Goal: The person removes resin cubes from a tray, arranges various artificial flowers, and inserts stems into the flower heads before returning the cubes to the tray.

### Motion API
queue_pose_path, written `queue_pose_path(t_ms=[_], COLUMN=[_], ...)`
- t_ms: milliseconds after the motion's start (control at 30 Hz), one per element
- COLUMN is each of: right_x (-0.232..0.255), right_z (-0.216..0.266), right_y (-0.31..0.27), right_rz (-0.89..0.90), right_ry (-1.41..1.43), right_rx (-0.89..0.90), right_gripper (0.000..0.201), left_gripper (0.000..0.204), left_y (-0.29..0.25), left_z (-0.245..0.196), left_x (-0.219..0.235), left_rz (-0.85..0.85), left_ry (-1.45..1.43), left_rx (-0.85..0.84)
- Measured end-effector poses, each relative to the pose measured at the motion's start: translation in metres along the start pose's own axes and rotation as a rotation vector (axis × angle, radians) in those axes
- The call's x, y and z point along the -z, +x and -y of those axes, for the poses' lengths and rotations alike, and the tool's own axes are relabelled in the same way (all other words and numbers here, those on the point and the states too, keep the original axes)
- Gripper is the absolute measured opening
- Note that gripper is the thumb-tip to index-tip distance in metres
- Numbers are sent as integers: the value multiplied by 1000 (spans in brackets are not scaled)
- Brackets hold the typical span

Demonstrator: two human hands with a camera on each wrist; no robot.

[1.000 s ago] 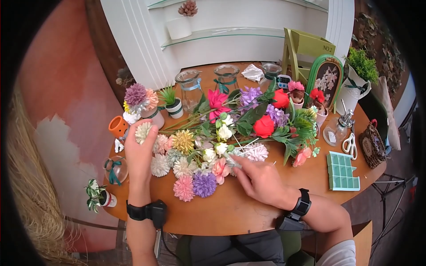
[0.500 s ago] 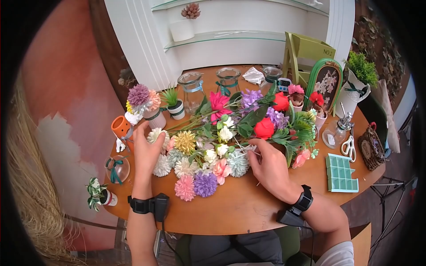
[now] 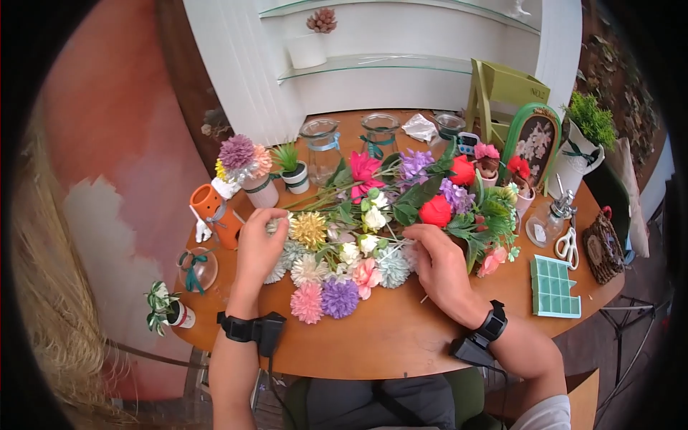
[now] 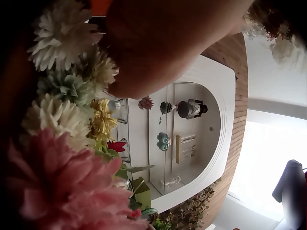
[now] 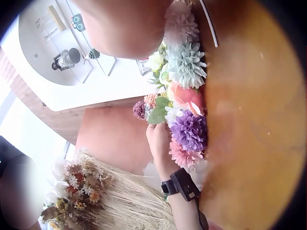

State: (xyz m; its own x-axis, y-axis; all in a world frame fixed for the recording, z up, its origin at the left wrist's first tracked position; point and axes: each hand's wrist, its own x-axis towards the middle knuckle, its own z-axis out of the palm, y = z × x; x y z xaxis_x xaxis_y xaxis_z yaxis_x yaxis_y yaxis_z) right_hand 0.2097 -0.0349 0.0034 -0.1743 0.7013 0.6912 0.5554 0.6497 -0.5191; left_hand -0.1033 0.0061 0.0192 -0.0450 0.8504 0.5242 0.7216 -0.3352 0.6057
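Artificial flowers lie heaped across the wooden table (image 3: 358, 351). At the heap's left end my left hand (image 3: 259, 247) pinches a cream pompon flower (image 3: 272, 225), mostly hidden behind the fingers. A yellow pompon flower (image 3: 308, 230) is just right of it. My right hand (image 3: 443, 269) is curled over the heap's front right, its fingertips at a pale pink pompon flower (image 5: 181, 24) partly covered by the hand. A thin white stem (image 5: 209, 24) sticks out below that hand. Beside it lies a pale blue pompon flower (image 3: 393, 268), with a purple one (image 3: 340, 298) and a pink one (image 3: 307, 302) farther left.
Glass vases (image 3: 319, 147) with ribbons stand at the back. An orange pot (image 3: 216, 216) and a round glass jar (image 3: 198, 270) are on the left. To the right are a spray bottle (image 3: 548, 222), scissors (image 3: 567, 249), a green compartment tray (image 3: 554, 288) and a woven basket (image 3: 602, 246).
The right hand has let go of the pale blue pompon flower among the others and moved right to the pale pink one. The left hand has turned, so the cream flower is now mostly hidden.
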Motion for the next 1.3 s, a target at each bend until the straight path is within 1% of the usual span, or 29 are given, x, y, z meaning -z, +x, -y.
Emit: queue_pose_path(t_ms=[67,133,167,200,267,300,333,400,433,467,567,600,667,700,733,800,833,867,933,967,1000,1067,1100,1133,1167,1200,1233,1267,1300], right_x=[3,5,5,5,5,5,5,5,4,4,4,4,4,5,5,6,8,8,7,7,7,6,5,5,5,5,7,10,12], right_z=[4,7,9,10,13,15,17,21,22,23,25,26,27,28,29,29,29,28,26,26,26,26,26,26,28,31,34,38,41], right_y=[3,4,4,4,3,1,0,-3,-4,-5,-6,-7,-8,-9,-10,-10,-10,-10,-11,-11,-11,-12,-11,-11,-11,-10,-9,-8,-8], right_rz=[-36,-45,-38,-31,12,49,46,105,115,110,140,132,171,197,192,212,219,206,205,200,199,205,200,196,202,164,126,129,123], right_ry=[-82,-76,-60,-45,3,39,44,76,67,69,71,71,93,83,82,81,77,77,87,86,82,82,78,75,74,88,98,86,113], right_rx=[55,40,53,64,78,83,89,58,71,76,112,115,145,140,142,176,177,170,171,166,181,188,198,207,201,160,117,108,34], right_gripper=[29,26,25,23,22,21,21,20,19,19,18,18,20,21,21,21,22,22,22,22,22,22,23,24,24,26,29,29,31], left_gripper=[17,15,14,14,17,25,25,32,40,40,45,45,51,46,46,31,17,17,12,12,12,7,9,9,10,12,13,13,13], left_y=[1,3,4,7,9,10,11,14,14,17,39,49,70,80,85,95,101,101,89,84,79,63,55,48,41,35,28,20,11], left_z=[-5,-9,-9,-6,-2,-4,-6,-8,-4,-1,0,-1,-7,-7,-6,-2,7,1,-14,-20,-32,-55,-61,-65,-68,-70,-73,-72,-72], left_x=[2,6,8,9,10,14,15,14,16,18,24,27,35,36,37,40,39,39,43,45,48,51,53,52,51,48,46,40,32], left_rz=[-60,-193,-247,-256,-420,-424,-430,-502,-494,-498,-518,-520,-490,-508,-510,-427,-501,-494,-626,-674,-669,-789,-795,-789,-735,-669,-534,-527,-373], left_ry=[53,-60,-34,-24,-35,-51,-46,208,299,302,168,169,315,385,384,411,351,352,240,206,204,98,63,63,-233,-530,-684,-696,-774], left_rx=[-10,20,-28,-26,-105,-87,-91,-235,-261,-266,-143,-152,-176,-173,-178,-151,-187,-201,-229,-292,-297,-412,-379,-374,-215,-54,-10,-3,-4])
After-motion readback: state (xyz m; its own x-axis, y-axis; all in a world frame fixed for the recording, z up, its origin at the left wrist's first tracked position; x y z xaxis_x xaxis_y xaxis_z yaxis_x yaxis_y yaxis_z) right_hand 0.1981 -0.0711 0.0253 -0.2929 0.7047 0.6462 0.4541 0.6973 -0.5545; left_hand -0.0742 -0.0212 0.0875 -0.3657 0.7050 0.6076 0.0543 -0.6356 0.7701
